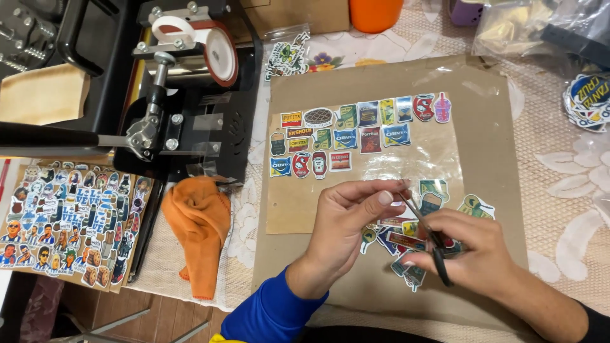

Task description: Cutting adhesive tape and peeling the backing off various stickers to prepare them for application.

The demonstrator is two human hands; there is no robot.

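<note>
My left hand (346,219) pinches a small sticker while my right hand (467,251) grips slim black-handled scissors (427,234); a slip could nick the colourful loose sticker pile (406,241) beneath, near the brown cardboard sheet's (489,127) front edge.

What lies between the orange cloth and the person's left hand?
Head view: bare brown cardboard sheet over lace tablecloth lies between orange cloth and left hand.

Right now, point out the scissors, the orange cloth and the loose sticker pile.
scissors (424,223), head view, on the blades.
orange cloth (198,219), head view, on its middle fold.
loose sticker pile (406,241), head view, on a sticker under the hands.
</note>
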